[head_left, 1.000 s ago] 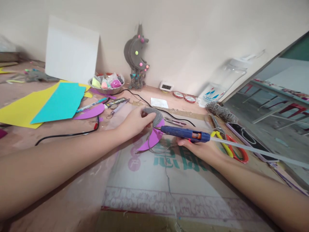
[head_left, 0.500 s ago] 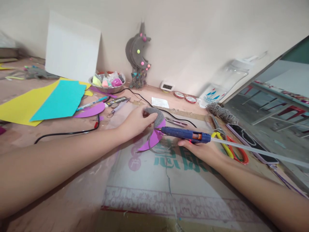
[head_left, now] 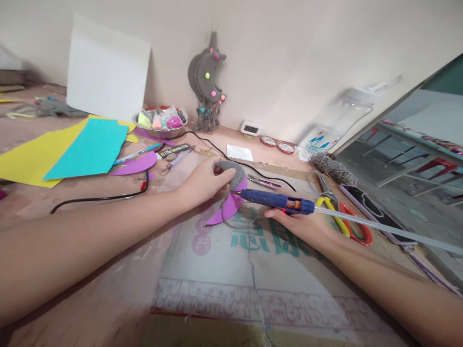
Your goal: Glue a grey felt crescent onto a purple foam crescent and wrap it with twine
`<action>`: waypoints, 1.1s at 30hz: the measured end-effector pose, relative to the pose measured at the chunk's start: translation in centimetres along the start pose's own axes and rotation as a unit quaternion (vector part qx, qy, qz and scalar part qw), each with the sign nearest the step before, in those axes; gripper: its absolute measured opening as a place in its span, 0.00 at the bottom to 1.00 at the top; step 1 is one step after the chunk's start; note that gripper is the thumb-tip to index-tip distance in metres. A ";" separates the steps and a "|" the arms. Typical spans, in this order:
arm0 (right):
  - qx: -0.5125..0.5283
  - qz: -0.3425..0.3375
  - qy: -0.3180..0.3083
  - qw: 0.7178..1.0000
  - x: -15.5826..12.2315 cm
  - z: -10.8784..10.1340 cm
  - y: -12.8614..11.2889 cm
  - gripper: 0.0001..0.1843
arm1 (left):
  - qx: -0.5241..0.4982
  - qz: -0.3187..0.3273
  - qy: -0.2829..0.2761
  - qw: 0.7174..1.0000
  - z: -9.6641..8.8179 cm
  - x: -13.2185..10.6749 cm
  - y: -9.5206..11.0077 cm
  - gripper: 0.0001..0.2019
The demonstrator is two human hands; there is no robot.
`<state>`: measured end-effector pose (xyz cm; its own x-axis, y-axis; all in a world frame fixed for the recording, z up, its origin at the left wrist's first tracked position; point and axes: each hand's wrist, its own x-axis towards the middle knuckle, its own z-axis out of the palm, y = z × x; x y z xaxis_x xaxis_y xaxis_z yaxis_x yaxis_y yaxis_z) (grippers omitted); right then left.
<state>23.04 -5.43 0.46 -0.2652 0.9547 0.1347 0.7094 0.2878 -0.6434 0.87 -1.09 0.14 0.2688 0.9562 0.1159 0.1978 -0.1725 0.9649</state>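
Note:
In the head view my left hand (head_left: 208, 182) pinches the upper end of a purple crescent cutout (head_left: 226, 208). Grey yarn (head_left: 238, 176) covers the crescent's upper part, while its lower tip is bare purple. My right hand (head_left: 298, 221) grips a blue glue gun (head_left: 269, 197) from below, its fingers mostly hidden. The nozzle touches or nearly touches the crescent at the edge of the yarn. A clear glue stick (head_left: 379, 226) sticks out of the gun's back. From the crescent a loose yarn strand (head_left: 252, 265) runs down over the printed sheet (head_left: 202, 284).
Scissors (head_left: 342, 221), a phone (head_left: 376, 212) and a grey yarn bundle (head_left: 333, 168) lie at the right. Coloured sheets (head_left: 87, 149) and a black cord (head_left: 104, 197) are at the left. Behind stand a bowl of clay packets (head_left: 159, 130), a decorated moon (head_left: 208, 77) and a bottle (head_left: 336, 120).
Almost nothing differs. The glue gun and my right hand have shifted very slightly left; my left hand keeps its hold on the crescent.

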 end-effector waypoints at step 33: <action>-0.014 0.012 -0.004 1.000 0.0 0.0 0.5 0.16 | 0.000 -0.013 0.008 1.000 0.0 0.0 0.2 0.06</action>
<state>23.41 -5.32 0.12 -0.2523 0.9611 0.1129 0.7336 0.2660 -0.6253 0.89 -1.13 0.34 0.2479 0.9641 0.0953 0.2039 -0.1481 0.9677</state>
